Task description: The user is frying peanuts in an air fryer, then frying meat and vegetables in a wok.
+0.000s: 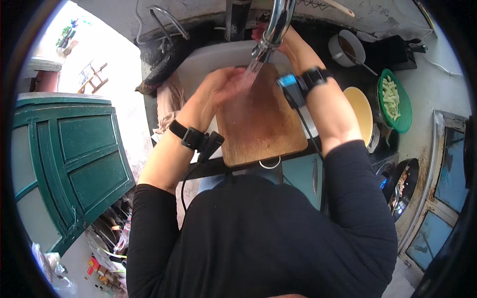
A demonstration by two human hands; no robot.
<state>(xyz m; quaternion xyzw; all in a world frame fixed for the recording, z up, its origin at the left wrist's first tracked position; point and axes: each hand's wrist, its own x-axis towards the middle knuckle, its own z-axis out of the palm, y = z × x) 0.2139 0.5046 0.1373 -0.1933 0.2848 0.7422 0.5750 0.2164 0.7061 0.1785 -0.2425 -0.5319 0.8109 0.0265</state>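
A wooden cutting board [261,123] with a white handle ring lies across a white sink [197,56]. Water runs from a chrome faucet [274,33] onto my left hand [229,83], whose fingers are over the board's upper left part and blurred by the stream. Behind the faucet, my right hand [266,35] reaches to the far side near the faucet's base; the spout partly covers it, and whether it grips anything is hidden. Both wrists wear black straps with small devices and cables.
At right stand a white pot [346,48] with a handled utensil, a yellow round dish [359,111], a green basket [404,108] of pale green pieces, and a wok [406,186] of food near a blue burner flame. A beige cloth [169,100] hangs left; a green door [89,156] stands beyond.
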